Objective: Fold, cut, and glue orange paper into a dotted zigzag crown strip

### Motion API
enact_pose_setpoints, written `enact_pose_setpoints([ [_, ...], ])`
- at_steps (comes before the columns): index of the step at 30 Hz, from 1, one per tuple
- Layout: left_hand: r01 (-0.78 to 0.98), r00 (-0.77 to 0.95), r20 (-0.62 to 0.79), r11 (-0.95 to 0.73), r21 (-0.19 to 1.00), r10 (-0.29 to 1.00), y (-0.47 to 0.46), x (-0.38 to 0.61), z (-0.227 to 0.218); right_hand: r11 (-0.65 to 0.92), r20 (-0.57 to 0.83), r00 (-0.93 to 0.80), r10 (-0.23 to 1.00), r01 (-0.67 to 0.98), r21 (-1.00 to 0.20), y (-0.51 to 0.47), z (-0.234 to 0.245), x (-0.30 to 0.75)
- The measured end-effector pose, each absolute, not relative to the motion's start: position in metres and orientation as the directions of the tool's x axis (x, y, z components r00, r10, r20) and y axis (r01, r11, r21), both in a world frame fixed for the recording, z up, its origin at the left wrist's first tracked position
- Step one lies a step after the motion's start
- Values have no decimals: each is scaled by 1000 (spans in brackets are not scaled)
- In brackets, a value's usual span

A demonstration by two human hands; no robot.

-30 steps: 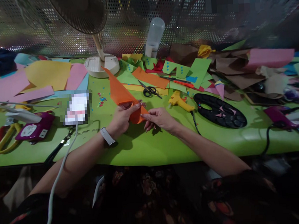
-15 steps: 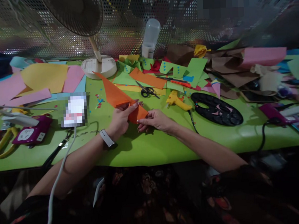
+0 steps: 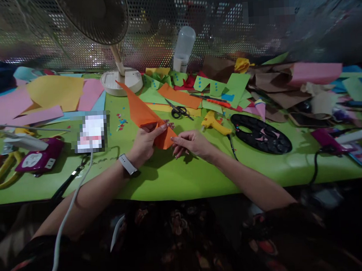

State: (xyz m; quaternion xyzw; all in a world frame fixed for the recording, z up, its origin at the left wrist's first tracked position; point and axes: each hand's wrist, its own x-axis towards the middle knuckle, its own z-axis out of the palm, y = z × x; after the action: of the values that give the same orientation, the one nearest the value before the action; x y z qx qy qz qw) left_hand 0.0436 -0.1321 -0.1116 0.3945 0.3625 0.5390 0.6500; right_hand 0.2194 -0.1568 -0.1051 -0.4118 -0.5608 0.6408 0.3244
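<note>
A folded sheet of orange paper (image 3: 138, 109) is held above the table, its long point reaching up and to the left. My left hand (image 3: 146, 143) grips its lower folded part, thumb on top and fingers behind. At the paper's lower right edge, the thumb and forefinger of my right hand (image 3: 190, 145) pinch close together on the corner; the other fingers curl below. Just beyond the paper lie black-handled scissors (image 3: 178, 110). A yellow glue gun (image 3: 215, 123) rests to the right, close to a black oval palette (image 3: 261, 134) with pink paper scraps.
A phone (image 3: 91, 132) and a purple power socket (image 3: 41, 155) lie at left, with a white cable (image 3: 69, 210) crossing over my left forearm. A fan (image 3: 122, 80) and a clear bottle (image 3: 184, 48) stand behind. Coloured papers (image 3: 55, 91) line the back.
My right hand has shifted slightly up, from beneath the paper's lower corner to its right edge, and more of that corner shows. My left hand keeps its hold.
</note>
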Motion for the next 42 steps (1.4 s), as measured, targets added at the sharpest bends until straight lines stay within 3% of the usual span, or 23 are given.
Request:
enact_pose_setpoints([
  [8, -427, 242, -9, 115, 897, 970, -129, 39, -113, -139, -143, -507, 850, 46, -989, -158, -103, 219],
  [13, -372, 319, -47, 171, 912, 947, -129, 36, -111, -27, -52, -484, 873, 59, -998, -157, -108, 221],
  [19, -272, 401, -150, 274, 923, 904, -130, 33, -104, 64, 59, -289, 956, 10, -998, -152, -113, 223],
  [23, -135, 412, -127, 198, 971, 902, -132, 33, -109, 102, 80, -226, 971, 87, -991, -150, -117, 222],
  [31, -60, 430, -93, 131, 990, 898, -130, 33, -113, 235, 194, -204, 960, 201, -951, -154, -120, 218],
  [38, 14, 443, -104, 110, 994, 890, -123, 23, -103, 222, 209, -152, 966, 76, -972, -152, -119, 220],
  [42, -10, 369, -63, 72, 997, 927, -116, 15, -100, 203, 200, 50, 979, -60, -977, -149, -113, 224],
])
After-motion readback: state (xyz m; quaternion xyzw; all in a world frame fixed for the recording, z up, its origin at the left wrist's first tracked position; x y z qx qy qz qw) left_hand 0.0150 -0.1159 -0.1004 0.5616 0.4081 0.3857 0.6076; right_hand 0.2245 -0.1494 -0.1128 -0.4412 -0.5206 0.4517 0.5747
